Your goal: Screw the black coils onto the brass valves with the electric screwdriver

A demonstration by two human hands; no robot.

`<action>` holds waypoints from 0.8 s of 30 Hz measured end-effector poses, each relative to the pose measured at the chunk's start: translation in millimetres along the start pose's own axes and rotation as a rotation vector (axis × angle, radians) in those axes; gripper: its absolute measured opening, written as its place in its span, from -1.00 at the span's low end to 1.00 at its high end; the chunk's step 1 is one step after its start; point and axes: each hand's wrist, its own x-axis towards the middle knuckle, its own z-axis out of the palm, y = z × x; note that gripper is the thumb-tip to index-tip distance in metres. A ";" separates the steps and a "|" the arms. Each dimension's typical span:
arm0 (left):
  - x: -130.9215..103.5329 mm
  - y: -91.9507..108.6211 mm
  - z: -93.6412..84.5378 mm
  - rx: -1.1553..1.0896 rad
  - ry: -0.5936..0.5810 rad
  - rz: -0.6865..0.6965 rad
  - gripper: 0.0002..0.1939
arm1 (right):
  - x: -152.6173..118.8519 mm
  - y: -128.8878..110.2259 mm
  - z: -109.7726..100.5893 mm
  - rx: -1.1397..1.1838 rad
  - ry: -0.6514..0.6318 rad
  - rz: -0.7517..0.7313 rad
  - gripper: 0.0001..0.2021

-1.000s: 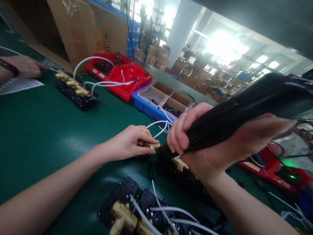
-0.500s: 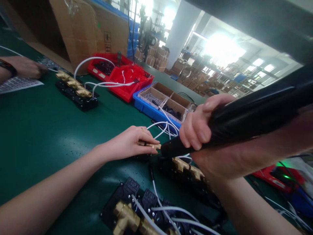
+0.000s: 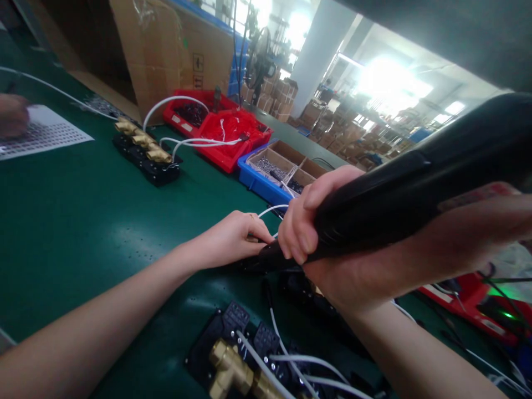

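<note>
My right hand (image 3: 299,233) is wrapped around a thick black electric screwdriver (image 3: 415,183), slanting down to the left. Its narrow nose meets the work by the fingertips of my left hand (image 3: 245,235); the bit itself is hidden. My left hand is closed on a brass-and-black valve assembly, mostly covered by the fingers and the tool. Below the screwdriver lies a second such assembly (image 3: 295,291), largely in shadow. Nearer to me is another valve assembly (image 3: 233,366) with brass fittings, black blocks and white cables.
At the back left stands another brass valve assembly (image 3: 145,152). Behind it are a red parts bin (image 3: 195,136), a blue divided tray (image 3: 264,188) with screws and a cardboard box (image 3: 162,55). Another person's hand (image 3: 12,116) is over a printed sheet (image 3: 62,133).
My right hand and the screwdriver have moved left and slightly down, so the nose now overlaps the work at my left fingertips. The view has shifted slightly. The other person's hand has drawn left.
</note>
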 end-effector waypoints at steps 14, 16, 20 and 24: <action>-1.7 8.1 -5.8 -0.001 -0.102 -0.088 -0.82 | -1.0 6.1 -5.2 0.062 0.009 -0.009 -0.26; -1.5 8.8 -6.2 0.000 -0.106 -0.110 -0.82 | -1.6 11.3 -7.3 0.110 0.026 -0.059 -0.29; -1.5 7.6 -6.2 0.018 -0.103 -0.100 -0.81 | -2.8 17.0 -10.6 0.171 -0.025 -0.129 -0.37; -2.8 4.4 -5.7 0.017 -0.104 -0.118 -0.80 | -2.8 11.5 -10.1 0.083 -0.023 -0.003 -0.28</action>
